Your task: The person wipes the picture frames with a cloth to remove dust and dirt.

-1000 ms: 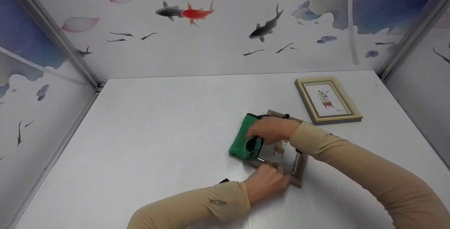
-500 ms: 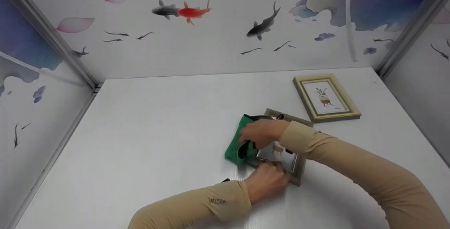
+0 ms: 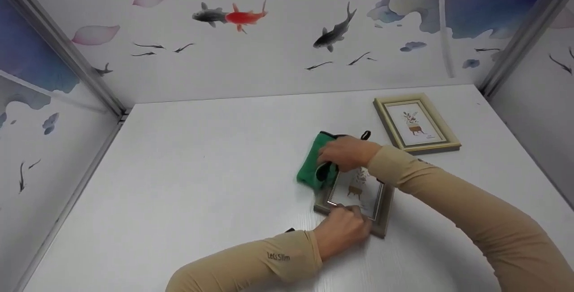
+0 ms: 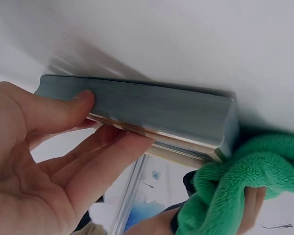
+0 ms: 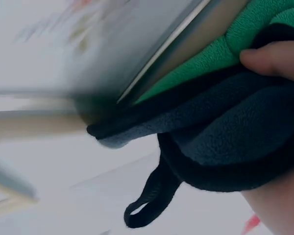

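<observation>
In the head view my left hand (image 3: pixel 343 231) holds the near edge of a brown picture frame (image 3: pixel 356 193) lying on the white table. The left wrist view shows the thumb against the frame's outer side (image 4: pixel 157 107) and the fingers curled over its front. My right hand (image 3: pixel 350 153) grips a green cloth (image 3: pixel 311 166) over the frame's far left side. In the right wrist view the cloth has a dark underside (image 5: pixel 235 122), a black border and a hanging loop (image 5: pixel 152 196). The cloth and right hand hide the frame's far left corner. A plant print shows under the glass.
A second picture frame (image 3: pixel 417 124), gold-rimmed with a similar plant print, lies farther back on the right of the table (image 3: pixel 202 171). Walls painted with fish (image 3: pixel 334 36) and metal posts (image 3: pixel 511 36) enclose the table's back and sides.
The right hand and cloth first shifted slightly left and toward me, then moved away and right, uncovering the frame's near left corner. The left hand stays on the near edge.
</observation>
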Available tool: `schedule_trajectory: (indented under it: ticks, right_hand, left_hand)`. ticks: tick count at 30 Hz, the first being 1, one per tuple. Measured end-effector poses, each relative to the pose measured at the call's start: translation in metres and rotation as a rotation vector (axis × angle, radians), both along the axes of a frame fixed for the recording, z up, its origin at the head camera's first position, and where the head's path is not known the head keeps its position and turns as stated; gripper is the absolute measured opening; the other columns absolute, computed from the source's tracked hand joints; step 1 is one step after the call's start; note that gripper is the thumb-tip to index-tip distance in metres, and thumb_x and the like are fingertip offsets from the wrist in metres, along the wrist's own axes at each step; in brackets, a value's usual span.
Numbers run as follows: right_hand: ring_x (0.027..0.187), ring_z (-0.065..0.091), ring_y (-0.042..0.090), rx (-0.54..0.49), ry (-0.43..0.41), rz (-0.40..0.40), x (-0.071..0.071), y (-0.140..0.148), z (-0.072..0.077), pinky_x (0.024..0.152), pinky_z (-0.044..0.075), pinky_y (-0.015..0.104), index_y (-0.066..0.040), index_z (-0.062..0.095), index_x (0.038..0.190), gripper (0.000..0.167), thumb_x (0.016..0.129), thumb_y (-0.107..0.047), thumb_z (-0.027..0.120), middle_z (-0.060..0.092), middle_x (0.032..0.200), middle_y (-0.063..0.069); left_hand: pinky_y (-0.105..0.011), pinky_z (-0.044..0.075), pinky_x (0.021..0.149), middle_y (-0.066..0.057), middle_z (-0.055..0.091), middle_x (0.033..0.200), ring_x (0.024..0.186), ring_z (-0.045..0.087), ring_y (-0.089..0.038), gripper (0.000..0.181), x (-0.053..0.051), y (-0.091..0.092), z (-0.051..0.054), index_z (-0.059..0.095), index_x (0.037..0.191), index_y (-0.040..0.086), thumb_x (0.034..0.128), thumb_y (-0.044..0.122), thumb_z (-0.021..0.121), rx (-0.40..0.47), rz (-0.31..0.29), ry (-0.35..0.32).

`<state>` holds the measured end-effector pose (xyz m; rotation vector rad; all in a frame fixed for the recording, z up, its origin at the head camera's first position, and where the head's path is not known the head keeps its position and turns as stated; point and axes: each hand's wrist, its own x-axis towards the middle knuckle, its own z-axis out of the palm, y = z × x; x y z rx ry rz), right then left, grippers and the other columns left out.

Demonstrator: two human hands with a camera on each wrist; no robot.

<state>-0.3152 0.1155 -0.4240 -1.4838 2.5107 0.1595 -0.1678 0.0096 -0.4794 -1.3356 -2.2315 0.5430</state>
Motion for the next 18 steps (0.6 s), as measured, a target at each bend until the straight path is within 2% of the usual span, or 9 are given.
schedule_trajectory:
  ticks: [4,6,8,10,15,18]
  right_hand:
    - [0.105,0.059,0.026,-0.045,0.004,-0.118,-0.02,0.024,-0.004,0.09,0.048,0.043,-0.008,0.069,0.114,0.035,0.083,0.009,0.068,0.065,0.109,0.007]
    - [0.107,0.058,0.027,-0.052,-0.002,-0.154,-0.023,0.029,-0.006,0.091,0.048,0.043,-0.008,0.069,0.116,0.034,0.086,0.008,0.066,0.065,0.111,0.007]
    - [0.109,0.057,0.027,-0.042,-0.015,-0.154,-0.019,0.026,-0.007,0.092,0.047,0.044,-0.008,0.068,0.118,0.036,0.086,0.007,0.066,0.064,0.114,0.007]
    - [0.109,0.057,0.026,-0.02,-0.037,-0.126,-0.01,0.017,-0.008,0.092,0.047,0.043,-0.01,0.068,0.119,0.036,0.086,0.005,0.067,0.063,0.116,0.006]
    - [0.1,0.057,0.02,0.01,-0.115,0.019,0.019,-0.011,-0.006,0.087,0.049,0.039,-0.014,0.069,0.116,0.039,0.082,0.004,0.069,0.063,0.111,0.002]
    - [0.095,0.056,0.017,0.013,-0.103,0.064,0.026,-0.015,-0.006,0.084,0.05,0.036,-0.015,0.069,0.112,0.038,0.08,0.006,0.07,0.063,0.107,0.0]
  left_hand:
    - [-0.028,0.051,0.046,-0.005,0.067,0.076,0.06,0.062,-0.012,0.014,0.001,0.0,0.001,0.071,0.088,0.02,0.0914,0.015,0.058,-0.036,-0.008,-0.02]
    - [-0.03,0.053,0.048,-0.007,0.068,0.078,0.065,0.066,-0.016,0.015,0.001,0.0,0.0,0.072,0.09,0.019,0.0922,0.014,0.057,-0.048,-0.008,-0.03]
    - [-0.03,0.054,0.048,-0.007,0.068,0.078,0.066,0.066,-0.018,0.016,0.002,-0.001,0.0,0.072,0.091,0.018,0.0925,0.013,0.057,-0.048,-0.01,-0.033]
    - [-0.029,0.052,0.047,-0.005,0.067,0.076,0.064,0.064,-0.015,0.015,0.002,-0.002,-0.001,0.071,0.089,0.019,0.0918,0.014,0.058,-0.03,-0.015,-0.029]
    - [-0.021,0.04,0.039,0.004,0.059,0.067,0.052,0.05,-0.005,0.012,0.002,-0.004,-0.002,0.067,0.08,0.024,0.0887,0.017,0.062,0.005,-0.023,-0.052]
    - [-0.02,0.037,0.037,0.006,0.057,0.065,0.049,0.047,-0.003,0.013,0.002,-0.004,-0.002,0.066,0.079,0.026,0.0883,0.018,0.063,-0.004,-0.025,-0.063]
